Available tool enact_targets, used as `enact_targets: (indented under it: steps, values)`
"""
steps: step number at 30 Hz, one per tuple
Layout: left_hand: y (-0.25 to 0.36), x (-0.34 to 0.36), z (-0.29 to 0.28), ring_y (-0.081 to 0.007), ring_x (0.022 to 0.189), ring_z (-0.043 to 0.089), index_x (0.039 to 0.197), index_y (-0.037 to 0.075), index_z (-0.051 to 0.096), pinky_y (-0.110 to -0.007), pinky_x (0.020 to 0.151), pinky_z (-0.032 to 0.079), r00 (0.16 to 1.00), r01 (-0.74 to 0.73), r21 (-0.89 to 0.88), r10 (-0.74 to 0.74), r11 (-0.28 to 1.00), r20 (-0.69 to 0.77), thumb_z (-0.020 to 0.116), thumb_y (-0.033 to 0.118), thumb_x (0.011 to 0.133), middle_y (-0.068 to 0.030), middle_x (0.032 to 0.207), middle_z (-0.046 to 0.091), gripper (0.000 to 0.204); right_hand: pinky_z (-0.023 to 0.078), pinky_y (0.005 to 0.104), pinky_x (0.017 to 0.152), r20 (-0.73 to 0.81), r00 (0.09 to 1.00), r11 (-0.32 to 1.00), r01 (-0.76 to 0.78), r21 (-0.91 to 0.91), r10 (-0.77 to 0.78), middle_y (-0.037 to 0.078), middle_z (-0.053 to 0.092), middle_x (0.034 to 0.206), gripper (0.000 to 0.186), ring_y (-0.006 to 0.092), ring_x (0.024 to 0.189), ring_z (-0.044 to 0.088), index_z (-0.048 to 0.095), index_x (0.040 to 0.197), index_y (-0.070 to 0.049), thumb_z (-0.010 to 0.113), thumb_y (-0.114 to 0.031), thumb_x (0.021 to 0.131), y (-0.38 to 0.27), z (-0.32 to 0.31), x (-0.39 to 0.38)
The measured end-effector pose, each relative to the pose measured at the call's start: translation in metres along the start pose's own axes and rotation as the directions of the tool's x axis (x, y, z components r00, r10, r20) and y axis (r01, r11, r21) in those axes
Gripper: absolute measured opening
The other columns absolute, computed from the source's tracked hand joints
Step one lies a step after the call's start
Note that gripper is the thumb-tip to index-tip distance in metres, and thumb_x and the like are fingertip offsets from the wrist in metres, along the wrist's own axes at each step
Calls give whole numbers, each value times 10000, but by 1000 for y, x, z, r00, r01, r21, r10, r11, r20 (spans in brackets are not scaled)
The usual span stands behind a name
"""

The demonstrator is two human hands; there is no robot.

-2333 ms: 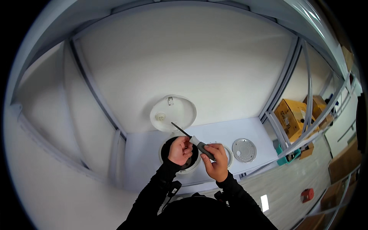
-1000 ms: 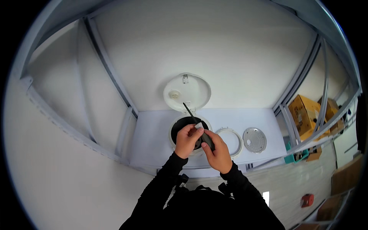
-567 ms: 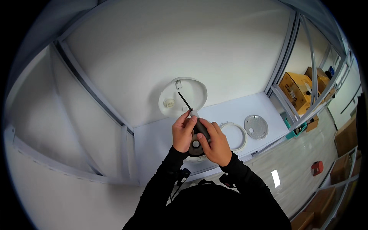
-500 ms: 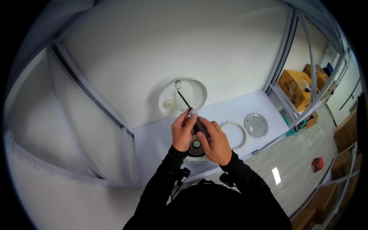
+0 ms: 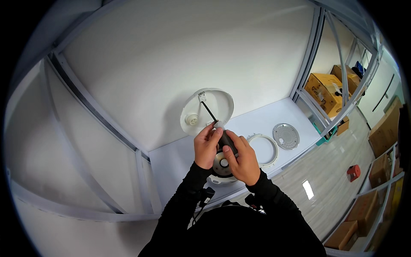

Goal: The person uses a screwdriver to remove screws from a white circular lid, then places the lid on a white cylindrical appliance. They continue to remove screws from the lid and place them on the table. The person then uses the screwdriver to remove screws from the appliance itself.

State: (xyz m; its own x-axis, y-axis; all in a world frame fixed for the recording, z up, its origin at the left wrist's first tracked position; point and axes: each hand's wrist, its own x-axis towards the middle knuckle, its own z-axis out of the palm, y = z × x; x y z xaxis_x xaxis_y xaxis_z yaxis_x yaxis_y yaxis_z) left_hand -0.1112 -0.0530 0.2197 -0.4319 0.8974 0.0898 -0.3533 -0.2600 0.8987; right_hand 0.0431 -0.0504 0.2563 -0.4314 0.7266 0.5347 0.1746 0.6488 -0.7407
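Observation:
Both my hands are closed around a screwdriver with a dark grip [image 5: 228,143]. The fingers of my left hand [image 5: 206,146] pinch it near the base of its thin black shaft, while my right hand [image 5: 245,162] wraps the handle. Its tip is at a small latch fitting [image 5: 202,96] near the top edge of a raised white lid [image 5: 221,102]; whether they touch I cannot tell. A round cream part [image 5: 192,119] sits on the lid's inner face. Below my hands is the round cooker body [image 5: 222,165], with a metal centre, partly covered by my hands.
To the right on the white table [image 5: 261,115] lie a white ring [image 5: 276,150] and a perforated metal disc [image 5: 289,138]. Metal frame posts [image 5: 309,53] border the table. Cardboard boxes [image 5: 322,94], a teal crate [image 5: 327,138] and a red object [image 5: 353,172] are further right.
The whole view has shifted slightly. My hands keep their hold on the screwdriver, and its tip stays by the lid's latch fitting.

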Motion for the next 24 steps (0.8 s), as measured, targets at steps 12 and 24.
enact_targets:
  steps: [12, 24]
  values:
    - [-1, 2, -2, 3, 630, 460, 1377, -65, 604, -192, 521, 342, 1000, 16, -16, -16, 1000, 7, 727, 186, 999, 44, 848, 632, 470, 529, 418, 688, -20, 1000, 1000, -21, -13, 21, 208, 649, 997, 420, 368, 770, 659, 588, 1387, -14, 645, -176, 1004, 1, 3, 1]
    - [-5, 8, -7, 3, 606, 455, 1391, -67, 572, -196, 508, 324, 998, 47, -81, -43, 996, 49, 720, 180, 1000, 25, 904, 678, 486, 570, 413, 772, -21, 1000, 982, 19, -190, -24, 205, 704, 1139, 450, 376, 901, 716, 612, 1344, -26, 730, -196, 944, 6, -3, 9]
